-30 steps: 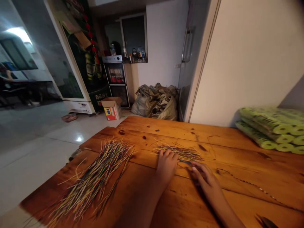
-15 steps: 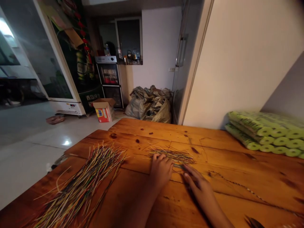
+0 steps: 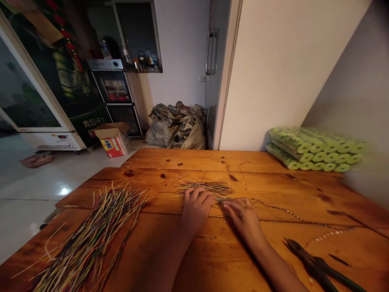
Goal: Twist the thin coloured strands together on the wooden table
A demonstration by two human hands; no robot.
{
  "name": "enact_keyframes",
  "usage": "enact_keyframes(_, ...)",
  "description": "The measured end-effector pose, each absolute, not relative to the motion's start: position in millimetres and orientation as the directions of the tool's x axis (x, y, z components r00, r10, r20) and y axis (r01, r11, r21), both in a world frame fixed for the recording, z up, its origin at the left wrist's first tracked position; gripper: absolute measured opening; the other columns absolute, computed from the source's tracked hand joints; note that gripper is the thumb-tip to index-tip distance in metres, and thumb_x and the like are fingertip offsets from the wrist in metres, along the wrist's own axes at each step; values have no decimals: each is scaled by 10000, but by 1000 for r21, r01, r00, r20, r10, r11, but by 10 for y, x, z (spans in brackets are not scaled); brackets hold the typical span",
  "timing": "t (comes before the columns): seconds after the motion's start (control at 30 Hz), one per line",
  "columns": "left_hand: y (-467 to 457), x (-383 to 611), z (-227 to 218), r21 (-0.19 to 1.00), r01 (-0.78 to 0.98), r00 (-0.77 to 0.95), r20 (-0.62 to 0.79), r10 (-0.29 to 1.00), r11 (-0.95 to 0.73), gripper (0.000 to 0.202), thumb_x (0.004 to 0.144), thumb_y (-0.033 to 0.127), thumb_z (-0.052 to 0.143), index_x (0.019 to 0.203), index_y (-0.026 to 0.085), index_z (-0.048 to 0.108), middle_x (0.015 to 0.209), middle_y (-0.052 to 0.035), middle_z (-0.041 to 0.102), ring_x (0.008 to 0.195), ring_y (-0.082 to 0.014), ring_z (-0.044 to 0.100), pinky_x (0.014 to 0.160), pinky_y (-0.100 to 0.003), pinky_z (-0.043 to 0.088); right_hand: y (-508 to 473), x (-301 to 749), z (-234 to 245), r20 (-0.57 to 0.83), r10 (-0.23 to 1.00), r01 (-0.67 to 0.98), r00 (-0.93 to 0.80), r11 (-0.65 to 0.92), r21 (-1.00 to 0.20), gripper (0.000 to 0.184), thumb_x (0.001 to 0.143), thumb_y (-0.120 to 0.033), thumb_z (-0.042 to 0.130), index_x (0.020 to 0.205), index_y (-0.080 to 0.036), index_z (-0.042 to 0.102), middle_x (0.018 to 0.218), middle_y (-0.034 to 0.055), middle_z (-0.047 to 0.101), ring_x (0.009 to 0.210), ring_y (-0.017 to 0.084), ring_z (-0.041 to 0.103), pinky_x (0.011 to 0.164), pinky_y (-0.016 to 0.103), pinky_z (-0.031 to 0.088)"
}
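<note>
A small pile of thin coloured wires (image 3: 214, 186) lies on the wooden table. My left hand (image 3: 197, 205) rests at its near side, fingers curled down and closed on wires; the fingertips are partly hidden. Just to the right, my right hand (image 3: 244, 213) has thumb and fingers pinched together at the end of a thin greenish wire (image 3: 220, 199) that spans the short gap between both hands. A much larger loose bundle of coloured wires (image 3: 91, 239) spreads over the table left of my left arm.
Dark-handled pliers (image 3: 310, 259) lie at the right front, with a long twisted strand (image 3: 285, 210) beyond them. Stacked green rolls (image 3: 316, 150) sit at the table's back right. Past the table are a cardboard box (image 3: 112, 140) and bulky sacks (image 3: 179, 125).
My view has swung to the right and downward, bringing the pliers into sight. My right hand has drawn its fingers closer together at the wire; my left hand stays by the small pile.
</note>
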State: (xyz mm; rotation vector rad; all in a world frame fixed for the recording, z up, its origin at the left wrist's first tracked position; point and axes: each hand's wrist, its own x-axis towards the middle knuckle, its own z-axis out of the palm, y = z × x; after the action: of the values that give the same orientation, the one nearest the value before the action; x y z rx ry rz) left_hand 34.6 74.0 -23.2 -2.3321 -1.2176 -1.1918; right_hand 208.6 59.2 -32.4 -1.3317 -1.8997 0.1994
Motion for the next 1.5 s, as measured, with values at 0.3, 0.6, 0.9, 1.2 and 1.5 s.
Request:
enact_keyframes(0.3, 846, 392, -346, 726, 491, 27, 540, 841, -482, 163, 815, 285, 492, 730, 187, 591, 690, -16, 590, 673, -150, 536, 642, -271, 425, 638, 2061, -309, 81, 993, -9, 86, 82, -997, 310, 672, -469, 640, 787, -188, 702, 908, 78, 717, 897, 252, 628, 851, 371, 440)
enact_keyframes(0.6, 922, 368, -338, 970, -208, 95, 145, 985, -123, 207, 700, 350, 619, 764, 157, 658, 784, -29, 669, 708, -138, 591, 686, -244, 446, 568, 1940, -361, 181, 983, 220, -12, 180, -959, 259, 729, -429, 594, 793, -204, 704, 849, 49, 717, 818, 223, 627, 800, 354, 465)
enact_keyframes(0.9, 951, 305, -371, 954, -294, 109, 88, 990, -52, 187, 643, 320, 688, 705, 146, 661, 731, -20, 669, 646, -111, 576, 640, -225, 433, 525, 1903, -280, 167, 985, 208, -54, 174, -962, 286, 775, -417, 526, 676, -176, 645, 659, 15, 655, 663, 164, 588, 675, 267, 450)
enact_keyframes(1.2, 919, 333, -348, 978, -209, 167, 44, 985, -8, 225, 623, 342, 700, 725, 145, 667, 656, -15, 686, 636, -142, 616, 691, -273, 483, 533, 1902, -346, 172, 984, 273, -39, 176, -946, 317, 793, -445, 491, 736, -183, 660, 570, -7, 593, 527, 138, 523, 514, 236, 414)
enact_keyframes(1.5, 925, 355, -427, 985, -124, 244, 147, 959, -120, 198, 626, 318, 698, 710, 145, 653, 671, -32, 689, 651, -165, 642, 684, -292, 503, 494, 1925, -270, 312, 922, 561, -229, 387, -732, 302, 857, -381, 407, 812, -259, 680, 641, 0, 668, 628, 183, 604, 675, 294, 436)
